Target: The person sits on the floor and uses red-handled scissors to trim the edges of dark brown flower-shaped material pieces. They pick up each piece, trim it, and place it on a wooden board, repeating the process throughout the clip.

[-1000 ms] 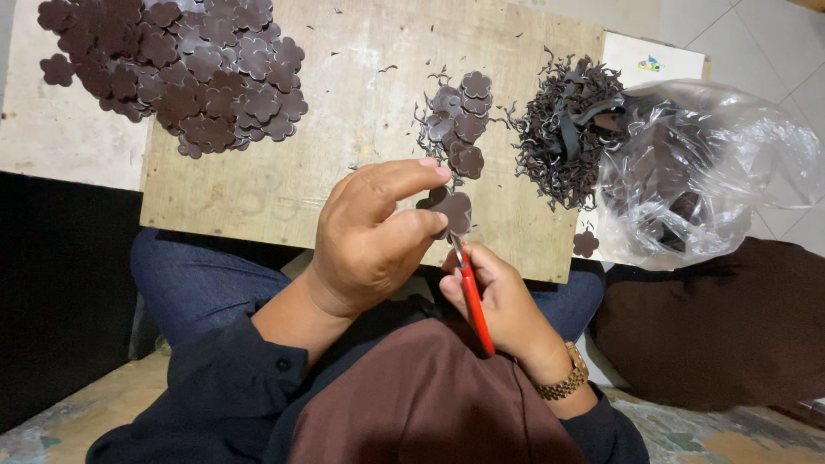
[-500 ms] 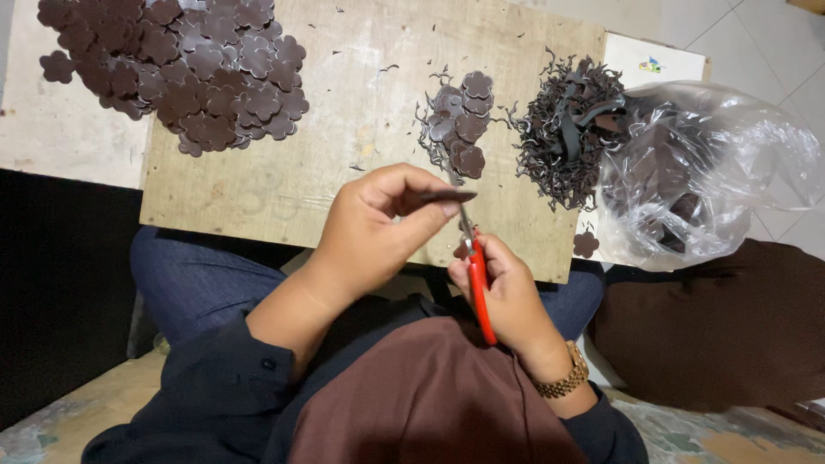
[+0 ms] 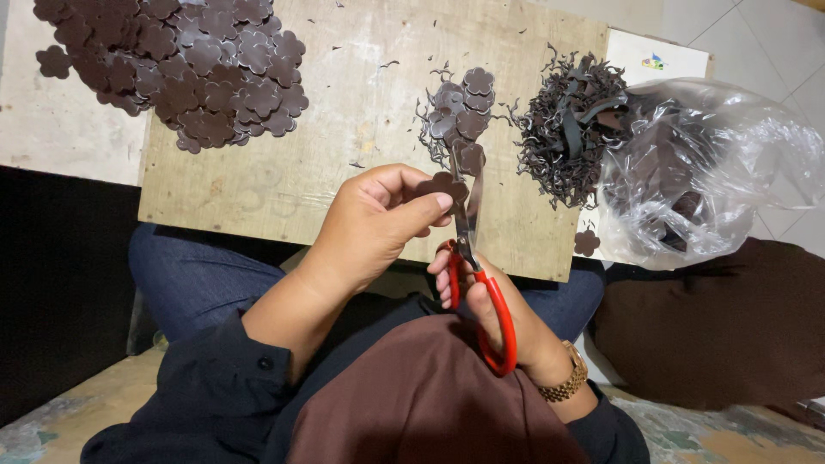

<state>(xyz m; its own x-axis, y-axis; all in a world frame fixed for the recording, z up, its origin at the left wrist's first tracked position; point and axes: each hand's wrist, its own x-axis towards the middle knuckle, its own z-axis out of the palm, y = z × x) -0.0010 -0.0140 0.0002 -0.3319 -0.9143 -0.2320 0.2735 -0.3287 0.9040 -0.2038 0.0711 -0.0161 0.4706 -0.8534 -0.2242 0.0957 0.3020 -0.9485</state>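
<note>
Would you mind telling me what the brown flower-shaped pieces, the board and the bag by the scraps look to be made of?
Flower-shaped pieces: thin, matte dark brown sheet, perhaps leather or foam; the look leaves it open.
Board: pale plywood, unfinished, with visible grain and stains.
Bag: clear, glossy, crinkled plastic film.

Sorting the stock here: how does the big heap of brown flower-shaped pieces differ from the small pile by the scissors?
The big heap of brown flower-shaped pieces is far larger and lies at the wooden board's far left corner; the small pile holds few pieces, near the middle, ringed by thin trimmings. Both are dark brown flower shapes.
</note>
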